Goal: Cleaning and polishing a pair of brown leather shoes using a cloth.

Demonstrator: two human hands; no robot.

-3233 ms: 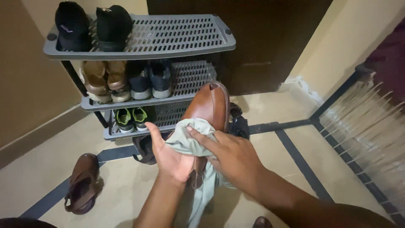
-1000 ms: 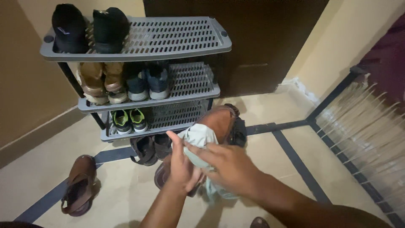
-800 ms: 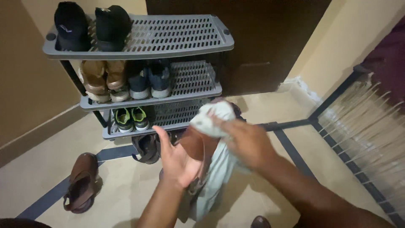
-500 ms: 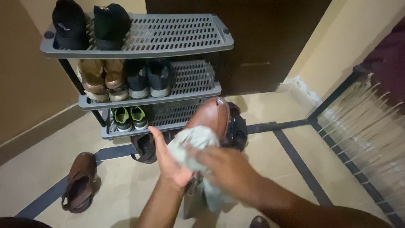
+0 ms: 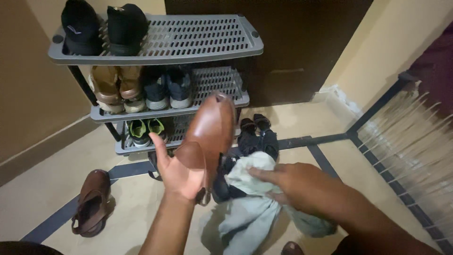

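The left hand [image 5: 177,172] holds a brown leather shoe [image 5: 207,134] up in front of the grey shoe rack [image 5: 207,47], fingers wrapped round its heel end, toe pointing up toward the rack's middle shelf. The right hand [image 5: 295,184] is closed on a bunched pale green cloth [image 5: 247,198], which hangs down toward the floor just right of the shoe.

Half a second ago the cloth lay pressed on the upper of the shoe, under the right hand; now the cloth is off the leather and sits lower and to the right, apart from the upper, while the shoe stands more upright and a little further left, its whole upper bare to the camera. The left hand keeps its grip at the heel.

On the rack, black shoes [image 5: 101,26] stand at the left of the top shelf, tan shoes [image 5: 113,87] and dark sneakers [image 5: 167,89] on the middle shelf, and green-trimmed sneakers [image 5: 144,131] on the bottom shelf, all as before. A second brown shoe [image 5: 92,200] lies on the tiled floor [image 5: 47,189] left of the rack's foot, unmoved. Dark sandals [image 5: 255,137] lie on the floor at the rack's right foot, behind the cloth.
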